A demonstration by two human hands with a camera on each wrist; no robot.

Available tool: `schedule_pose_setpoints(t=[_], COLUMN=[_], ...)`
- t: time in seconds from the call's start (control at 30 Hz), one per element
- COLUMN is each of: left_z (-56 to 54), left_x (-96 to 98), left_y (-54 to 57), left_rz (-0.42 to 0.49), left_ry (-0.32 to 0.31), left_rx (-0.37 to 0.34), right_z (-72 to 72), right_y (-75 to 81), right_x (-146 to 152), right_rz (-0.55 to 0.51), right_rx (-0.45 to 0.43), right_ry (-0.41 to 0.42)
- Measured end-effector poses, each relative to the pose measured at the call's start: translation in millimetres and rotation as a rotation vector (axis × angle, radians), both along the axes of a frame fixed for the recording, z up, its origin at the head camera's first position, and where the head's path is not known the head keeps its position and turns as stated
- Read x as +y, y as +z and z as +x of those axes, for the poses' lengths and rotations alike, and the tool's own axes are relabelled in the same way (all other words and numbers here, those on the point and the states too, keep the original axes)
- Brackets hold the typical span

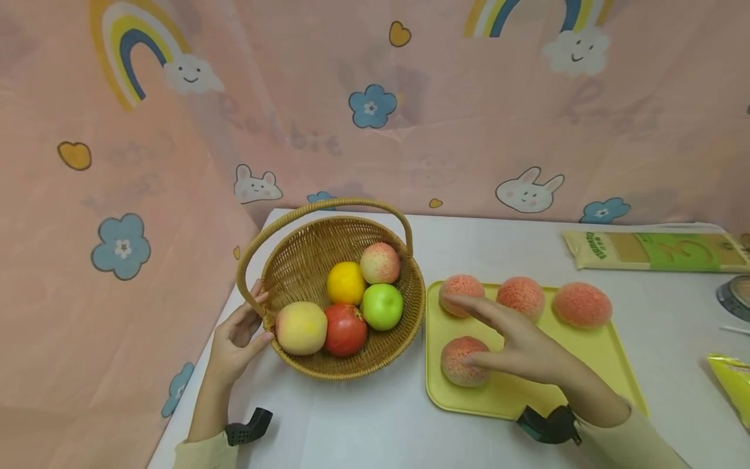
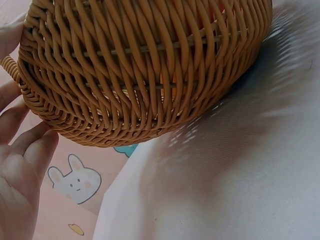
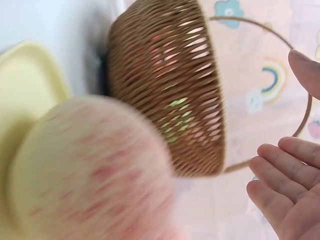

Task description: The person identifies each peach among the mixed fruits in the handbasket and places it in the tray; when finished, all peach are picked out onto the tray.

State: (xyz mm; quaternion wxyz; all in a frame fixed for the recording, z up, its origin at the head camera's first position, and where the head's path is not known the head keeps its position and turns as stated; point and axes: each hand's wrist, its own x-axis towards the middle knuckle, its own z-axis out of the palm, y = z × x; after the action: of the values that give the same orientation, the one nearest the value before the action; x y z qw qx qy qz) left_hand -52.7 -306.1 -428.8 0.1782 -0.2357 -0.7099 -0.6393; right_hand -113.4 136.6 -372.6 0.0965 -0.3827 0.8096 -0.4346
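Note:
A wicker basket (image 1: 316,254) with an arched handle stands on the table, tilted so its inside shows. My left hand (image 1: 231,345) grips its left rim by the handle's foot, thumb in front and fingers behind. Inside lie a pale yellow peach (image 1: 301,328), a red pomegranate (image 1: 346,330), a yellow fruit (image 1: 346,283), a green apple (image 1: 382,307) and a speckled peach (image 1: 380,263). Over a yellow tray (image 1: 515,400) my right hand (image 1: 527,348) hovers with spread fingers and an empty palm. Below its thumb sits a pink peach (image 1: 463,365); another peach (image 1: 459,293) lies by its fingertips.
Two more peaches (image 1: 583,305) lie along the tray's back edge. Behind the tray is a long green-and-tan packet (image 1: 656,251). A roll of tape (image 1: 735,296) and a yellow packet (image 1: 732,384) lie at the right. A pink printed cloth (image 1: 305,117) hangs behind the table.

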Motion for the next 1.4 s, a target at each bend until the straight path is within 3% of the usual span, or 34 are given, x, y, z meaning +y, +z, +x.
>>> schedule_pose_setpoints(t=[0.13,0.27,0.43,0.63,0.8,1.0,1.13,1.4], left_z=[0.1,0.8,2.6,5.1,4.3,3.8,5.2,2.6], left_x=[-1.6,-1.7,-0.9,-0.1,-1.3,-0.9,-0.8,-2.5], left_y=[-0.4,-1.5,-2.6,-0.3,0.2,2.2,2.7,-0.2], left_rz=[-0.004,0.001,0.002,-0.014,-0.026,-0.03,-0.034,-0.035], left_ry=[0.0,-0.008,-0.002,0.029,0.041,0.048,0.046,0.016], left_rx=[0.004,0.006,-0.007,-0.065,-0.076,-0.079,-0.079,-0.056], right_z=[-8.1,-18.5,-33.8,-56.5,-73.6,-84.2,-84.5,-77.9], right_y=[16.3,35.8,60.0,72.9,75.0,70.3,61.8,42.7], right_x=[-16.8,-37.8,-69.9,-110.3,-144.3,-178.6,-198.1,-227.6], right_rz=[-0.024,-0.077,-0.074,0.005,0.024,0.146,0.24,0.319], right_rx=[0.051,0.038,0.0,-0.106,-0.149,-0.101,-0.109,-0.168], right_ry=[0.043,0.129,0.226,0.278,0.361,0.42,0.478,0.615])
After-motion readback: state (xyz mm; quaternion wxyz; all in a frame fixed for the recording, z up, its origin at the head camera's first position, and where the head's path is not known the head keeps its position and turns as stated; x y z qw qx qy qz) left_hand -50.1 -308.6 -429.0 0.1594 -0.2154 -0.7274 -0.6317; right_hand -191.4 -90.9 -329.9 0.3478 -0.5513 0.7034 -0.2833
